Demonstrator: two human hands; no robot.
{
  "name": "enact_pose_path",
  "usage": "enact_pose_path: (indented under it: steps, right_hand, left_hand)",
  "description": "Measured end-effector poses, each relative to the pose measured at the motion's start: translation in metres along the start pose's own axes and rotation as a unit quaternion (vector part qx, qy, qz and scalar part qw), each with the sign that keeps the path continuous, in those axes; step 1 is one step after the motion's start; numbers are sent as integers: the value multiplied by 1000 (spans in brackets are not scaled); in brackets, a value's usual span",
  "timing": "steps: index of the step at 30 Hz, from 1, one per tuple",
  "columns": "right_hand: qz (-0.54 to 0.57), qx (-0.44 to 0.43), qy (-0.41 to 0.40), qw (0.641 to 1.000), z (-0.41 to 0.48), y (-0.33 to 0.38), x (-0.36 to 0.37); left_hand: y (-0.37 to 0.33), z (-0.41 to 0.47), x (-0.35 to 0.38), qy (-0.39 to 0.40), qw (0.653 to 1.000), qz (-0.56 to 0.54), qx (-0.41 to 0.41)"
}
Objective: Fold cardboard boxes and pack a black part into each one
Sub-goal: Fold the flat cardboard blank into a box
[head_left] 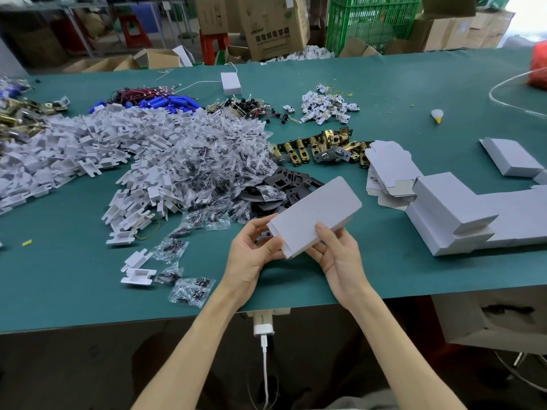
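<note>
Two hands share one white cardboard box [316,214], held tilted above the near part of the counter [384,276]
Left hand [254,250]: fingers [272,247] curled round the box's near end, thumb on its edge
Right hand [337,255]: fingers beneath the box, thumb pressed on its top face
Forearms: both reach up from below, palms turned inward
Box contents: cannot tell
Black parts [284,184]: loose pile on the counter just behind the box
Folded boxes [453,208]: closed, stacked to the right
Flat box blanks [387,170]: beside that stack
Clear bags of small parts [213,161]: heaped at left
</note>
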State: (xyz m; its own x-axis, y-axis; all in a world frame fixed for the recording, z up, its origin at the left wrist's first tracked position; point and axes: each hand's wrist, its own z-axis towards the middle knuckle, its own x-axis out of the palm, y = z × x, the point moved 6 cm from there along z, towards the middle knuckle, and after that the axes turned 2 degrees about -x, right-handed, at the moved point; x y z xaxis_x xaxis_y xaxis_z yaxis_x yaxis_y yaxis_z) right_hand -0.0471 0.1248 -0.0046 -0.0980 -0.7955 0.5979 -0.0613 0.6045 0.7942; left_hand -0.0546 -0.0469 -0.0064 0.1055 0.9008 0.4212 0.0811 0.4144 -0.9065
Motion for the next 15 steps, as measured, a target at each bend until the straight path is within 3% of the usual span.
enact_pose_path:
  steps: [9, 15]
  right_hand:
    - [-45, -3, 20, 999, -1, 0, 3]
    - [-47, -7, 15, 999, -2, 1, 1]
  left_hand:
    - [3, 1, -7, -47, 997, 45, 34]
    - [-1, -3, 5, 6, 995, 96, 31]
